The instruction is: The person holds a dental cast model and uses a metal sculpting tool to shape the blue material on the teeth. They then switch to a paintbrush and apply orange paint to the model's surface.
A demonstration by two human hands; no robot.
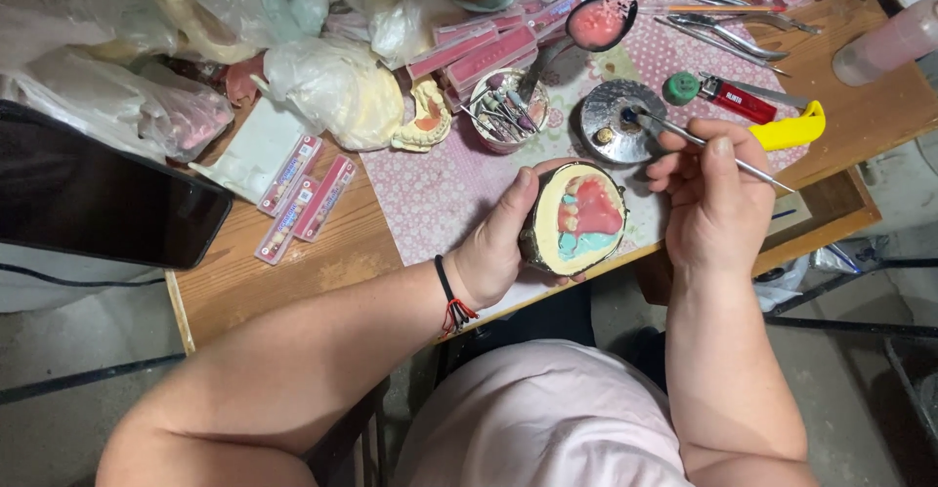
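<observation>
My left hand [496, 245] grips a round metal flask [576, 219] filled with cream plaster, holding a pink and teal dental model face up. My right hand [711, 200] pinches a thin metal instrument [684, 137] like a pen. The instrument's tip rests in a shallow round metal dish [616, 121] just beyond the flask. Both hands hover over a pink patterned mat [440, 194] at the front edge of a wooden table [293, 267].
A cup of metal tools [503, 111], a spoon of pink material [598, 20], a red lighter [738, 99], a yellow-handled tool [789, 127] and tweezers [728, 33] lie behind. Plastic bags [322, 86], pink tooth strips [303, 194] and a dark tablet [98, 199] sit left.
</observation>
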